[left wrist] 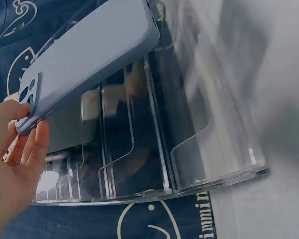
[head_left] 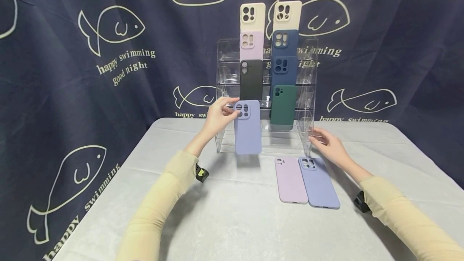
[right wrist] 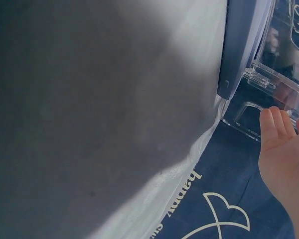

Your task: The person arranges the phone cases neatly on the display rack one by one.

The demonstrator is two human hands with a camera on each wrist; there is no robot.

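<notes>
In the head view my left hand [head_left: 221, 117] pinches a periwinkle-blue phone case [head_left: 248, 136] by its upper left corner, thumb at the camera cutouts. The case hangs upright in front of the left column of a clear acrylic display rack [head_left: 282, 148], below a black case [head_left: 251, 79]. The left wrist view shows the thumb on the outer face of the case and fingers behind its edge. My right hand [head_left: 328, 146] is at the rack's lower right side, fingers nearly straight, fingertips right at the clear side panel.
A lilac case [head_left: 291, 180] and another periwinkle case [head_left: 319, 182] lie side by side on the white-covered table [head_left: 217, 220]. The rack's tiers hold cream [head_left: 259, 19], lilac [head_left: 253, 51], blue [head_left: 290, 69] and green [head_left: 284, 108] cases. A dark fish-print curtain [head_left: 145, 92] hangs behind.
</notes>
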